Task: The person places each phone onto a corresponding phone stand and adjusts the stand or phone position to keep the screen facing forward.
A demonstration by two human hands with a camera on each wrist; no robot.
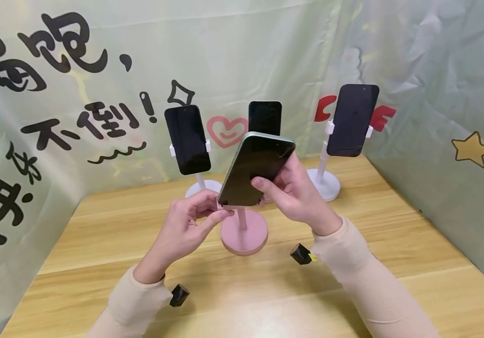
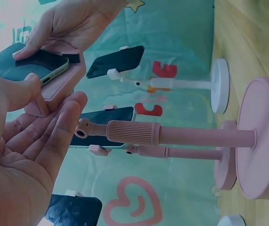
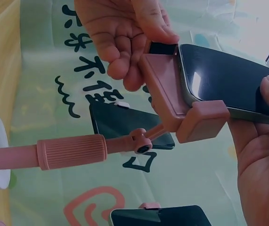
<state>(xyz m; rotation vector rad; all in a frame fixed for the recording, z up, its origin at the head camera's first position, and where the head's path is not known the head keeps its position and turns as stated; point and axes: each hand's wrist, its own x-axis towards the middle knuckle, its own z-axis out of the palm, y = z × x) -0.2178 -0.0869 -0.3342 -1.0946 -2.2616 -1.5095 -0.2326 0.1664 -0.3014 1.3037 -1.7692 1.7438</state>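
My right hand (image 1: 303,195) holds a smartphone (image 1: 252,166) with a pale green edge, thumb across its dark screen. The phone tilts, its lower end within the clamp (image 3: 160,87) of a pink phone stand (image 1: 246,232). My left hand (image 1: 183,225) pinches one end of that clamp, thumb in front and fingers behind. In the right wrist view, one clamp arm lies against the phone's edge; the other end, with a black pad, is under the left thumb. The stand's ribbed post (image 2: 134,133) stands upright on its round base.
Behind are a phone on a white stand at left (image 1: 188,141), another at right (image 1: 353,119), and a third phone (image 1: 265,117) on a second pink stand (image 2: 226,157). A printed cloth (image 1: 246,51) walls the wooden table (image 1: 111,234). Black wrist devices (image 1: 179,295) hang by both sleeves.
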